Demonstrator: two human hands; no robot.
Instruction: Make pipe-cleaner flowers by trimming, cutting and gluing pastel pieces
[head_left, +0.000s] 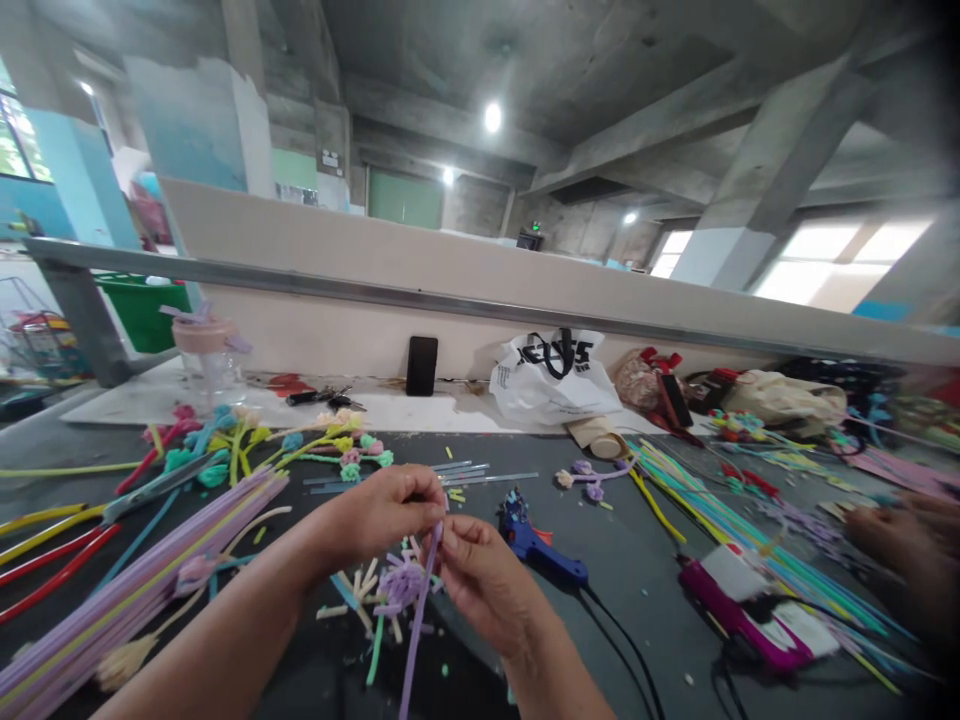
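A purple strip [417, 640] is located at the grip, its upper end between the fingertips of both hands. Its long axis runs from the grip toward the wearer, the free end pointing down and slightly left. The left hand [394, 508] and right hand [480, 580] are pinched on the strip; the exact finger contact is partly hidden.

The dark worktop [622, 600] extends around the grip. A purple tuft [401, 585] and short cut pieces [361, 590] lie just left of and nearer than the grip. A blue glue gun [544, 550] lies right of it; clear sticks [487, 478] lie just beyond. A strip bundle [157, 590] lies well left. Beyond the grip, a phone [421, 366] stands upright against a pale partition [360, 345]. Concrete columns and lit lamps occupy the background.

The left forearm enters from lower left, the right from lower right; both wrists converge, thumbs facing each other.
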